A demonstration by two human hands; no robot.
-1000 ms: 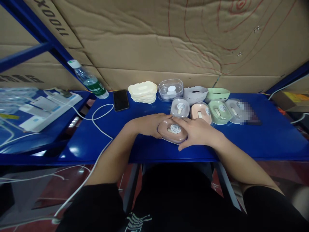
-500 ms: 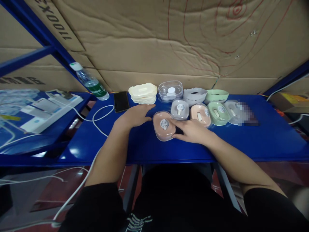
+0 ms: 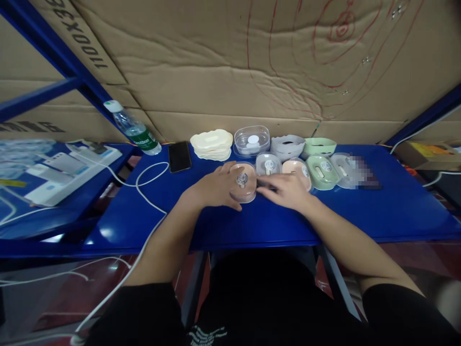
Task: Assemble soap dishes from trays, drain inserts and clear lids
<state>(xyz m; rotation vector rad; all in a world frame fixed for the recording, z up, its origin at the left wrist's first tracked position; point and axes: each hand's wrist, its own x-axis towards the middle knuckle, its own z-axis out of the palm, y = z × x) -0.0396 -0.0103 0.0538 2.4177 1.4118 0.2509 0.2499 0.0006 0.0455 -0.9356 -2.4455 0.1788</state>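
A tan cardboard sheet [image 3: 180, 72] is rising behind the blue tabletop [image 3: 144, 226], its right part showing red curved lines. A white cable [image 3: 149, 235] is looping over the tabletop's left side. On a blue surface further left, a white power strip [image 3: 54, 190] is lying. The left hand [image 3: 216, 187] is resting over the left side of a pink lidded soap box [image 3: 249, 191], its fingers spreading across the lid and its thumb reaching down to the near edge. The right hand [image 3: 290, 191] is meeting the box's right edge, its fingers pointing leftward and lying close together, its thumb sitting just below them; whether they are pinching the edge, I cannot tell. The box is lying flat near the middle of the tabletop, between the hands. A green-labelled water bottle [image 3: 139, 134] is standing at the back left, appearing tilted. Behind the box, a stack of cream wavy-rimmed trays [image 3: 212, 144], a clear container [image 3: 252, 140], grey wavy-rimmed dishes [image 3: 287, 146] and a green dish [image 3: 320, 145] are forming a row. In front of this row, lidded boxes are sitting side by side: grey [image 3: 268, 165], peach [image 3: 297, 173], green [image 3: 322, 172] and pale grey [image 3: 342, 169]. A black phone [image 3: 179, 156] is lying between the bottle and the cream trays. A round label [image 3: 242, 179] is showing on the pink lid.
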